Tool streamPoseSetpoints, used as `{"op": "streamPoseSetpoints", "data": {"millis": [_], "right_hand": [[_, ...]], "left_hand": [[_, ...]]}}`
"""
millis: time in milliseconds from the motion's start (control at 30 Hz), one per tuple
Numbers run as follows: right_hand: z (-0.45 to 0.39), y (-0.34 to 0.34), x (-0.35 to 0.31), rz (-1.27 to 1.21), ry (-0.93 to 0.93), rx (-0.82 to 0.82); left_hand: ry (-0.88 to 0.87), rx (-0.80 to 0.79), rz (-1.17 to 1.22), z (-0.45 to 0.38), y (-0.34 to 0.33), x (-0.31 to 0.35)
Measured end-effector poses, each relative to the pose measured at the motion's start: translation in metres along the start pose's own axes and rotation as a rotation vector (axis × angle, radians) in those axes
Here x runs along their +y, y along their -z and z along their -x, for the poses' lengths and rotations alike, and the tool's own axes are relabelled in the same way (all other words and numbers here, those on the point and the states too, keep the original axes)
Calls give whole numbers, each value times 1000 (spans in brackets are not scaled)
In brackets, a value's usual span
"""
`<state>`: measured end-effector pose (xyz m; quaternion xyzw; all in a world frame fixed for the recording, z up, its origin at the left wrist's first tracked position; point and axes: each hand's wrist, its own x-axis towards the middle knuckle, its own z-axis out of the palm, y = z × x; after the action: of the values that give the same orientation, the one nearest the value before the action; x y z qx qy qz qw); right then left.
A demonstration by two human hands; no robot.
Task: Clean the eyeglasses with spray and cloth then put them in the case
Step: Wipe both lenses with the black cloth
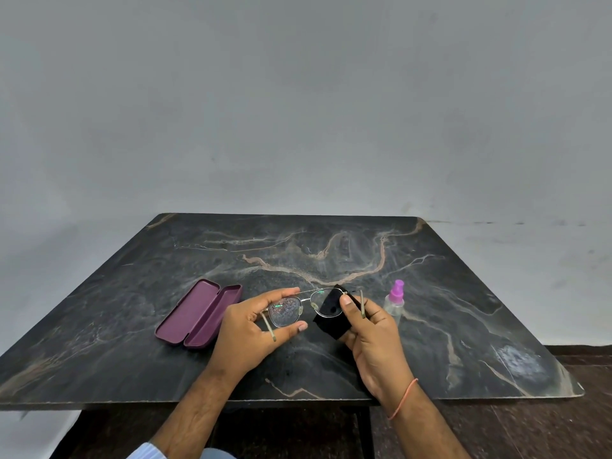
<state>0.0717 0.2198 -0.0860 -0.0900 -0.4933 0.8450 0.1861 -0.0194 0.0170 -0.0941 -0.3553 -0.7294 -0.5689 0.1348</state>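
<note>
Metal-framed eyeglasses [287, 312] are held just above the dark marble table [331, 253], arms unfolded toward me. My left hand [246, 329] pinches the left lens rim between thumb and fingers; that lens shows spray droplets. My right hand [374, 336] holds a black cloth [326, 321] wrapped over the right lens, thumb pressing on its front. The purple eyeglass case [198, 314] lies open on the table to the left of my left hand. A clear spray bottle [395, 301] with a pink nozzle stands just right of my right hand.
The table's near edge [298, 404] runs below my wrists, with dark floor beneath. A grey wall rises behind the table. A whitish smudge [518, 362] marks the table's near right corner.
</note>
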Motion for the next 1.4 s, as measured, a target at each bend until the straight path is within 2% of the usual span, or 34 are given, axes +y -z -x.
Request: {"op": "streamPoseSetpoints", "data": {"millis": [267,433,667,967,1200,1400], "right_hand": [[4,-2,-5,97,-88,-138],[5,2,-9,21,-139,-204],[1,7,-7,-78,-85,-132],[2,4,-5,4,-123,-199],[-2,3,-2,-39,-53,-45],[0,4,-5,-52,-103,-114]], "left_hand": [[36,-27,61,-1,1,-6],[39,-69,68,-2,2,-3],[35,-57,68,-2,1,-3],[37,-46,56,-2,1,-6],[23,-21,17,-2,-1,-4],[23,-48,26,-2,0,-5]]}}
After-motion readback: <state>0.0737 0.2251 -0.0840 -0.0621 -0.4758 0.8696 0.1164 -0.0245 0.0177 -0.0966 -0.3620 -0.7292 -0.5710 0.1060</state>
